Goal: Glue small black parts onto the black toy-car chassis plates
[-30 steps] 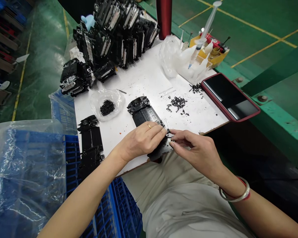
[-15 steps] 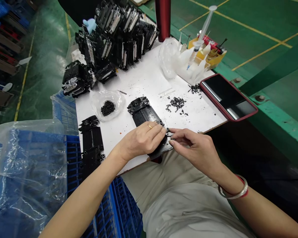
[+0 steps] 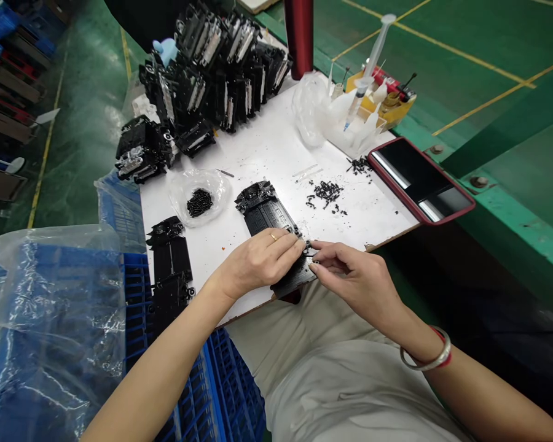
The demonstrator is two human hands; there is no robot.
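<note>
A black model-car chassis (image 3: 268, 212) lies at a slant near the front edge of the white table. My left hand (image 3: 270, 258) is closed over its right side, gripping it around the small mechanism there. My right hand (image 3: 345, 264) is at the chassis's right edge, thumb and fingertips pinched close to a small black part (image 3: 308, 248); whether they hold that part or something smaller I cannot make out. Loose small black pieces (image 3: 327, 192) lie behind my right hand. Left of my left hand is a second black chassis (image 3: 171, 261).
Many black chassis (image 3: 225, 67) are stacked at the back left. A clear plastic bag (image 3: 219, 184) holds small black parts. A phone (image 3: 419, 178) overhangs the right edge, beside a yellow box (image 3: 396, 110) and a syringe (image 3: 371, 61). Blue crates (image 3: 74, 294) stand at left.
Both hands stay at the same place on the chassis, with only slight finger movement. The whole view has shifted a little.
</note>
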